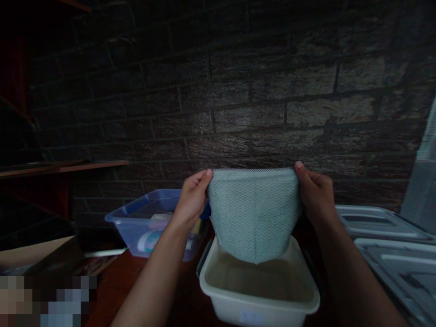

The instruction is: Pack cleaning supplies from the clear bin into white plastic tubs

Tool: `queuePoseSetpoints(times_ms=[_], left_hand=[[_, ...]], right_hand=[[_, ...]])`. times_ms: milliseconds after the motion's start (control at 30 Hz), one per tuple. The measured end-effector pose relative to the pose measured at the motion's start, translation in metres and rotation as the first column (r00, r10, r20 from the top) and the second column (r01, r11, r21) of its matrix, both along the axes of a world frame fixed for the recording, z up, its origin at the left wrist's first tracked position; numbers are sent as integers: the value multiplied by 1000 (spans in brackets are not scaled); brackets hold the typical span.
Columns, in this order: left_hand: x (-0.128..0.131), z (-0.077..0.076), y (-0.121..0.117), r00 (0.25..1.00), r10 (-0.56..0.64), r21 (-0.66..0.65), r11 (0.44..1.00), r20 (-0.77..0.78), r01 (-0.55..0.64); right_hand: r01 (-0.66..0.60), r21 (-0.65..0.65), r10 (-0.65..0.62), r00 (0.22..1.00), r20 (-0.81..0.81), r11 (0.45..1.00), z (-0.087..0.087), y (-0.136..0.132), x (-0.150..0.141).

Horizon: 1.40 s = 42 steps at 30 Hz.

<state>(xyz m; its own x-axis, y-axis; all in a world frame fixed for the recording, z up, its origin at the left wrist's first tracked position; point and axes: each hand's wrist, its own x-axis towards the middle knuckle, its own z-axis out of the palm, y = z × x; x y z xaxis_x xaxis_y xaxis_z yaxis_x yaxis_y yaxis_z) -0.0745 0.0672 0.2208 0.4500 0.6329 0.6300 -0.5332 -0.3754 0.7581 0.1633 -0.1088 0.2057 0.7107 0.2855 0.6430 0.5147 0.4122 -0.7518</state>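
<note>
A pale green textured cloth (255,209) hangs stretched between my two hands, its lower edge sagging to a point. My left hand (195,195) pinches its upper left corner between thumb and fingers. At the upper right corner, my right hand (315,190) grips it the same way. Beneath the cloth stands an open white plastic bin (260,297) with dark side handles. The cloth's lower part overlaps the bin's far side in view; whether it touches the rim I cannot tell. What I see of the bin's inside holds nothing.
A translucent blue tub (127,227) with bottles and other items stands behind my left forearm. Grey lids (391,259) lie at the right. Wooden shelves (64,168) jut out on the left, above an open cardboard box (37,254). A dark brick wall (231,100) rises behind.
</note>
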Motion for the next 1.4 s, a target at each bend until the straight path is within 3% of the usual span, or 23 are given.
queuePoseSetpoints(times_ms=[167, 333, 500, 767, 967, 1400], left_hand=[[-1, -1, 1, 989, 149, 103, 984, 3, -148], [1, 0, 1, 954, 296, 237, 924, 50, -299], [3, 1, -6, 951, 306, 245, 919, 49, -308], [2, 4, -25, 992, 109, 258, 962, -62, -89], [1, 5, -26, 985, 172, 305, 936, 33, -174], [1, 5, -9, 949, 277, 262, 915, 151, -308]], right_hand=[[3, 32, -4, 999, 32, 999, 3, -2, -5], [5, 53, -7, 999, 40, 999, 5, -2, -6], [95, 136, -103, 993, 52, 986, 8, -6, -7], [295, 153, -302, 953, 26, 943, 7, -17, -4], [271, 151, -278, 960, 27, 951, 6, -16, -5], [245, 76, -249, 967, 56, 967, -3, -11, 1]])
